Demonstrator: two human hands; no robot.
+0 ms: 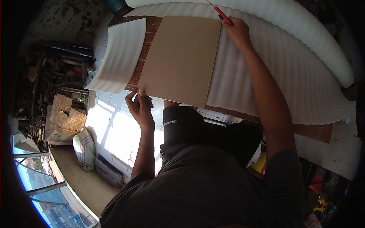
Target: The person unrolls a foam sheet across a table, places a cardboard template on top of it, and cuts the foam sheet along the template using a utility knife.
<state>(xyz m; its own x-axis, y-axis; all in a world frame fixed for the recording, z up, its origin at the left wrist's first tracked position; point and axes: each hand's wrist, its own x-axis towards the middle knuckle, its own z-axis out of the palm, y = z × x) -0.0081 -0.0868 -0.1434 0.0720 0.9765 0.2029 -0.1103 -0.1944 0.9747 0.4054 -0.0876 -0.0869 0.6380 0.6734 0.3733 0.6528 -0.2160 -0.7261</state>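
Observation:
A brown rectangular cardboard sheet [180, 60] lies flat, its right side bordering a wide white foam sheet [262, 83]. At its near left corner my left hand [140, 108] is closed, thumb on top and fingers below the edge. Beyond the far right corner, my right hand [238, 33] grips a red utility knife [224, 16]; its thin blade points away to the upper left. A separate curved piece of white foam [119, 57] rests to the left, with a strip of reddish-brown board [146, 49] showing between it and the cardboard.
A thick white foam roll [296, 26] runs along the far side. Scrap wood [34, 91], broken board pieces [66, 117] and a striped sack [84, 148] stand at the left. White floor tiles [114, 133] lie below the table's near edge, beside my legs.

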